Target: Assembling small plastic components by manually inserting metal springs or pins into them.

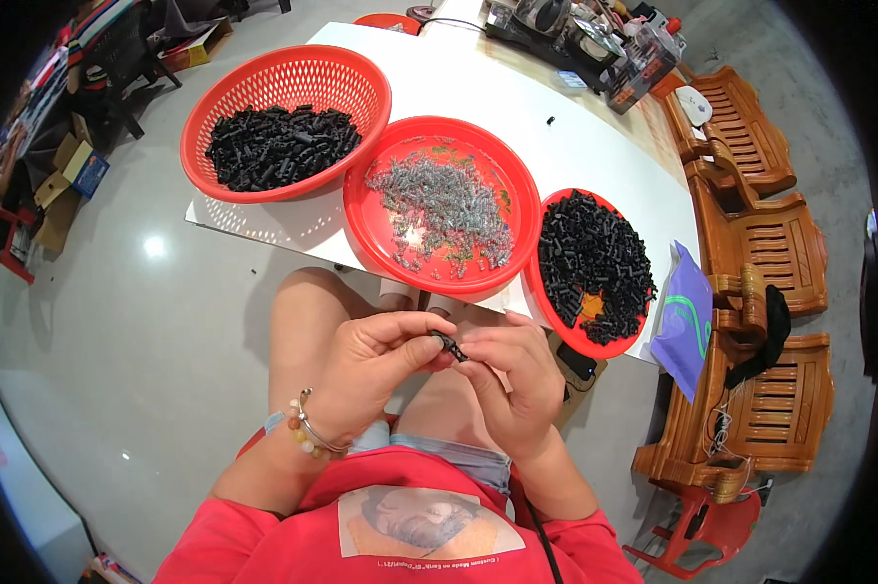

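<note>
Over my lap, a small black plastic part is pinched between the fingertips of both hands. My left hand, with bracelets at the wrist, closes on one end of it. My right hand grips the other end with thumb and fingers. Just beyond the hands, a red tray on the white table holds a heap of small clear and silvery pieces. Left of it stands a red perforated basket full of black plastic parts. To the right, a red tray carries more black parts.
The white table has one loose black piece on it. A purple packet lies at its right edge. Boxes and tools crowd the far right corner. Wooden chairs line the right side, with a red stool nearby.
</note>
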Action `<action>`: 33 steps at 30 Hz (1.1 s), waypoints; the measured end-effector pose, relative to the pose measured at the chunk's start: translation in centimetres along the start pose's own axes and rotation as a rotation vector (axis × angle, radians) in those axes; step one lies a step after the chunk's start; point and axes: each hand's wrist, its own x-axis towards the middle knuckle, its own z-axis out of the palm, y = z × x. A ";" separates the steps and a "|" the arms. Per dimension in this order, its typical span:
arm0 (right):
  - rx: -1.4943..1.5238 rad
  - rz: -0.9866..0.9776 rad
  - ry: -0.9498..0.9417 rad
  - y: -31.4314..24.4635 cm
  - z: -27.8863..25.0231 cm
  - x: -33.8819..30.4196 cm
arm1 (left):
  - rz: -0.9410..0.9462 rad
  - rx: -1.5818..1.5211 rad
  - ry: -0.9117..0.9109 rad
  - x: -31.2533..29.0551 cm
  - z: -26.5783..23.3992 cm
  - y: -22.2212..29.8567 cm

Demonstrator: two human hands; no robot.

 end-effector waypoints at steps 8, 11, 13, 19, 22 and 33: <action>-0.170 -0.178 -0.002 -0.9 -0.8 0.4 | 0.021 0.244 -0.080 0.0 -0.3 1.7; -0.174 -0.184 -0.002 -1.0 -0.6 0.2 | 0.038 0.316 -0.135 0.0 -0.5 1.8; -0.177 -0.179 -0.001 -1.1 -0.6 0.0 | 0.046 0.394 -0.162 0.0 -0.5 1.9; -0.143 -0.139 0.000 -1.2 -0.6 -0.1 | -0.008 0.096 -0.203 0.1 -0.3 1.6; -0.144 -0.127 0.013 -0.9 -0.7 -0.1 | -0.063 -0.015 -0.217 0.1 -0.3 1.4; -0.139 -0.136 -0.110 -0.3 -1.1 0.9 | -0.112 0.070 -0.175 0.0 0.1 1.5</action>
